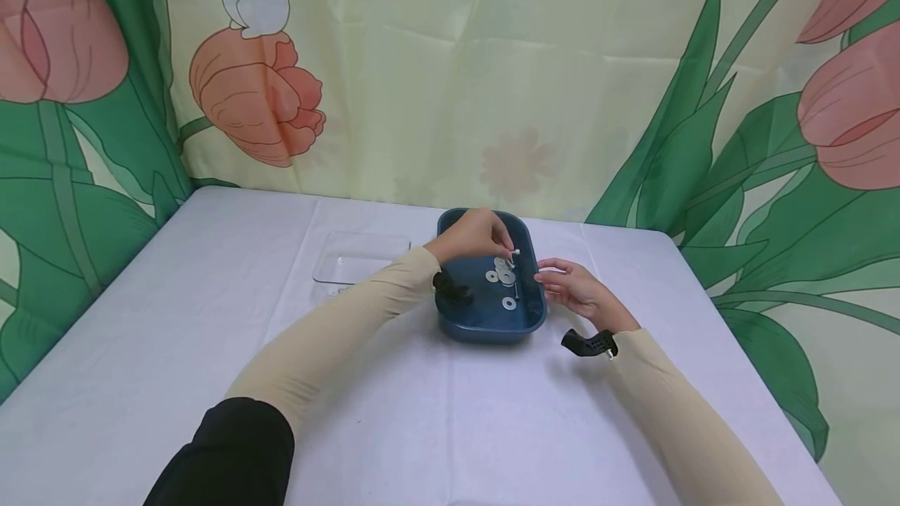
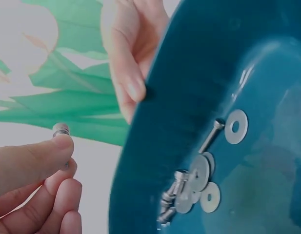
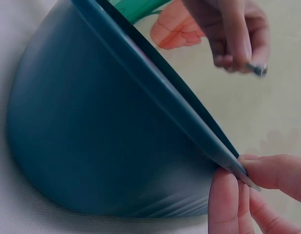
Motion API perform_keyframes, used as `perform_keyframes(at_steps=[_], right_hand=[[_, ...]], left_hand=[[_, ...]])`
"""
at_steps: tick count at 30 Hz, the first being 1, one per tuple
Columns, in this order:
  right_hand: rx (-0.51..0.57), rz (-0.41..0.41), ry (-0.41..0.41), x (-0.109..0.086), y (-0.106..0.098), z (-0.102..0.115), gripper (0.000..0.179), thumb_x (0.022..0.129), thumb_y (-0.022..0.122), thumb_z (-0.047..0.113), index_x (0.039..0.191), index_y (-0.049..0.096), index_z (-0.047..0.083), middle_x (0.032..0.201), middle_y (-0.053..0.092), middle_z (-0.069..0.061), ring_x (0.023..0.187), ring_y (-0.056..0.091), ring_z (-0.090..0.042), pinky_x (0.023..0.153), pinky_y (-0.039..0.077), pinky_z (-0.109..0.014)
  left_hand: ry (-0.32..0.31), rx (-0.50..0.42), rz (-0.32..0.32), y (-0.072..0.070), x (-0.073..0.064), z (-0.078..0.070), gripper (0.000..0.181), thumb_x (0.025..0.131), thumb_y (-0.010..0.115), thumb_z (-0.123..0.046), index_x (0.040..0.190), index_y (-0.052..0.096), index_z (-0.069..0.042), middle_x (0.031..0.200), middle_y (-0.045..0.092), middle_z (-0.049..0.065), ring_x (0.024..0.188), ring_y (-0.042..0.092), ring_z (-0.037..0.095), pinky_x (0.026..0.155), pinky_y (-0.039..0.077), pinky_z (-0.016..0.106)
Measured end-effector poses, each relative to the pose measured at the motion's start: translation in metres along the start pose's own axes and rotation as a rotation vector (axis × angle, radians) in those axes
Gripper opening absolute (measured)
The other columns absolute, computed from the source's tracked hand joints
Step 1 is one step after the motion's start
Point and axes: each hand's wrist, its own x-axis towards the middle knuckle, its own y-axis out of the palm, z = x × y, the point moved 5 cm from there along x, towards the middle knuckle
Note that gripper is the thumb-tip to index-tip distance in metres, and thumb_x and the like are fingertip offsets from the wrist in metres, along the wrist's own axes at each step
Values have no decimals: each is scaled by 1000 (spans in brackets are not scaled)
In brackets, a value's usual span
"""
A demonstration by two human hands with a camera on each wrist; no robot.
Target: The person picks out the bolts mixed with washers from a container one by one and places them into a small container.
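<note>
A dark blue plastic tub [image 1: 485, 326] stands on the table with washers [image 2: 236, 126] and several socket-head bolts [image 2: 212, 135] gathered on its floor. My left hand [image 1: 473, 236] is over the tub and pinches one bolt [image 2: 61, 129] between thumb and fingers. Only the bolt's knurled head shows clearly in the left wrist view; the fingers cover most of its shank. At the tub's right side, my right hand [image 3: 270, 190] grips the rim [image 3: 223, 158], thumb on top and fingers beneath.
Left of the tub lies a clear plastic box [image 1: 362, 256], partly behind the left forearm. A white cloth [image 1: 394, 443] covers the table. A curtain with printed flowers [image 1: 450, 84] hangs along the table's far edge.
</note>
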Motion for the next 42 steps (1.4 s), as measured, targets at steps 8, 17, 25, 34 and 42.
perform_keyframes(at_steps=[8, 17, 25, 34, 42], right_hand=[[-10, -7, 2, 1, -1, -2, 23, 93, 55, 4, 114, 48, 9, 84, 68, 4, 74, 64, -7, 70, 55, -19], [-11, -11, -2, 2, -2, -3, 24, 92, 56, 3, 113, 47, 9, 84, 68, 5, 74, 64, -6, 68, 55, -19], [-23, -13, -13, 1, -2, -3, 21, 92, 56, 4, 110, 49, 11, 84, 68, 5, 74, 64, -6, 69, 55, -19], [-24, -9, -17, 1, -2, -3, 22, 92, 57, 5, 111, 49, 11, 84, 67, 6, 73, 64, -5, 69, 55, -19], [-21, -1, -16, 2, -1, -2, 23, 92, 57, 5, 112, 48, 11, 85, 67, 5, 73, 64, -6, 69, 55, -19]], left_hand=[[13, -12, 5, -17, -19, -14, 10, 80, 75, -15, 85, 74, -7, 82, 73, 5, 72, 66, 10, 67, 52, 18], [-13, -3, 0, -36, -41, -14, 10, 80, 74, -15, 86, 74, -8, 83, 73, 4, 75, 67, 10, 68, 53, 20], [-75, -9, -25, -56, -61, 0, 10, 79, 74, -14, 86, 74, -7, 86, 72, 6, 79, 67, 14, 74, 55, 25], [-136, -7, -82, -77, -83, 19, 10, 79, 75, -12, 87, 73, -6, 87, 72, 7, 79, 67, 16, 75, 55, 29], [-177, -23, -119, -90, -102, 36, 11, 78, 75, -11, 87, 73, -4, 85, 72, 9, 78, 68, 19, 75, 55, 31]])
